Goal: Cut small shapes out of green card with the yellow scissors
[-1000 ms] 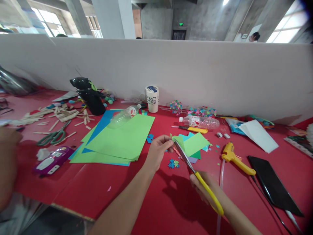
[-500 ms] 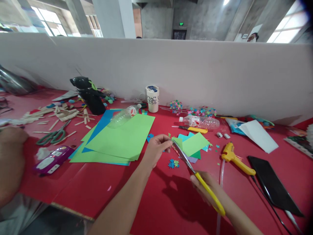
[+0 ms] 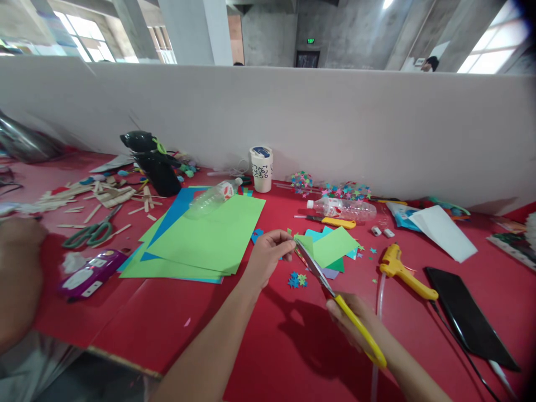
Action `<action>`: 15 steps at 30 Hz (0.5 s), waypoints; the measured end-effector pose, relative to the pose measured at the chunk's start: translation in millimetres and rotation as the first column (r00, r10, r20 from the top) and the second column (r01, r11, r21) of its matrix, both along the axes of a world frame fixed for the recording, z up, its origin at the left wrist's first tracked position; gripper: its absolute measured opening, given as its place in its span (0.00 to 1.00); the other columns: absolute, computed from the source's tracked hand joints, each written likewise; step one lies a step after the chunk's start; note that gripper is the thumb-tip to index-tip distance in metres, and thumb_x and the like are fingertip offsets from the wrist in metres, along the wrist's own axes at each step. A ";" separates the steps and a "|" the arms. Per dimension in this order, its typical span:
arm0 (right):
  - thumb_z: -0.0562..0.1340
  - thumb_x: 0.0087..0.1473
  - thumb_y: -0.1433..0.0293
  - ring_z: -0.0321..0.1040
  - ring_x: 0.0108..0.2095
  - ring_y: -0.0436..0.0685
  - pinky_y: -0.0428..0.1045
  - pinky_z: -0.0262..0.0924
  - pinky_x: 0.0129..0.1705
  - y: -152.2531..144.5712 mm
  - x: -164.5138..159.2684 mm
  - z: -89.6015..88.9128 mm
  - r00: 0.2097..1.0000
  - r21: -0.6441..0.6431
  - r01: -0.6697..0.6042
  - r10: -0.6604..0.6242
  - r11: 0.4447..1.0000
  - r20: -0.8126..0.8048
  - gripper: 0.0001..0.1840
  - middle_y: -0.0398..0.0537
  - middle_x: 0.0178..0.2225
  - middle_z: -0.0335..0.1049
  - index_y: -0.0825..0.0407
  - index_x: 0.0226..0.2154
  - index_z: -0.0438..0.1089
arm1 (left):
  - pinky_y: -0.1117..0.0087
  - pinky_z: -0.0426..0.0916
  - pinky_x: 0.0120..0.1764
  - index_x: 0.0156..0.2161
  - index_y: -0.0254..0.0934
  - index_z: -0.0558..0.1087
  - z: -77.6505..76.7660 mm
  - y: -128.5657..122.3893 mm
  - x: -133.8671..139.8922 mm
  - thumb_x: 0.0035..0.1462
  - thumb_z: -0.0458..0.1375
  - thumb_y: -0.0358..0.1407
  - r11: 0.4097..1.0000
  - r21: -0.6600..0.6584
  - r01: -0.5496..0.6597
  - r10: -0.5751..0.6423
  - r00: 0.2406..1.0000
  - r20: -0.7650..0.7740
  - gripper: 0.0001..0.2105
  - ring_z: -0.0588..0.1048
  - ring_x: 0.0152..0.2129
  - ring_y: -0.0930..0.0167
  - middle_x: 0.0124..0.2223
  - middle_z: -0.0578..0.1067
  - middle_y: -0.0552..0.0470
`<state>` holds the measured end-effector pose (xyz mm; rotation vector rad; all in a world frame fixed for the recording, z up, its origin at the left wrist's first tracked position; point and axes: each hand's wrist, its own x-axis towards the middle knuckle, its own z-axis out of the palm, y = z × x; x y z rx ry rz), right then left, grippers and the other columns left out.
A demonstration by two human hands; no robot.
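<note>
Pinching flat green paper (image 3: 305, 241), left hand (image 3: 268, 252) faces metal scissors (image 3: 340, 304) gripped in right hand (image 3: 363, 311).

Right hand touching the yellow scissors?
Touching. The head view shows it: the right hand is wrapped around the handles of the yellow scissors, holding them up off the table.

L & R hands (image 3: 270, 255) bare — forearms (image 3: 221, 329) likewise bare, slim.

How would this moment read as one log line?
right hand: holding yellow-handled scissors | left hand: pinched, near scissors' tips | nearby: small stars on red table
</note>
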<state>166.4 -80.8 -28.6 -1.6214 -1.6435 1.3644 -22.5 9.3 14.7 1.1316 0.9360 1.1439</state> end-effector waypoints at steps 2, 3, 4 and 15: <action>0.51 0.48 0.47 0.44 0.09 0.43 0.42 0.39 0.12 0.0 0.0 0.6 1.000 -0.002 0.000 0.000 1.000 0.002 0.25 0.31 0.10 0.44 0.50 0.18 0.51 | 0.75 0.61 0.23 0.24 0.34 0.68 0.3 -0.3 0.4 0.44 0.57 0.33 1.000 -0.006 0.002 -0.002 1.000 -0.002 0.04 0.65 0.15 0.79 0.19 0.67 0.57; 0.51 0.48 0.47 0.45 0.09 0.43 0.41 0.39 0.11 -0.1 0.0 1.1 1.000 -0.006 0.000 0.000 1.000 -0.003 0.25 0.31 0.10 0.45 0.50 0.18 0.50 | 0.75 0.61 0.23 0.24 0.34 0.68 0.6 -0.5 0.6 0.44 0.57 0.34 1.000 -0.007 0.001 -0.001 1.000 -0.002 0.04 0.65 0.15 0.79 0.20 0.67 0.57; 0.51 0.48 0.47 0.45 0.09 0.43 0.41 0.39 0.11 -0.3 -0.1 1.7 1.000 -0.008 0.000 0.000 1.000 -0.012 0.25 0.31 0.09 0.46 0.50 0.18 0.50 | 0.75 0.61 0.23 0.24 0.34 0.67 1.0 -0.8 0.7 0.45 0.57 0.34 1.000 -0.006 0.002 -0.002 1.000 -0.003 0.05 0.65 0.15 0.79 0.20 0.67 0.57; 0.48 0.47 0.43 0.43 0.08 0.42 0.39 0.41 0.09 -3.5 -0.2 3.3 0.994 -0.034 0.001 -0.004 0.999 -0.109 0.28 0.30 0.10 0.45 0.50 0.19 0.51 | 0.75 0.61 0.25 0.26 0.34 0.67 1.9 -2.7 2.9 0.47 0.55 0.34 0.996 0.087 0.001 0.007 0.996 -0.093 0.05 0.65 0.18 0.78 0.22 0.67 0.57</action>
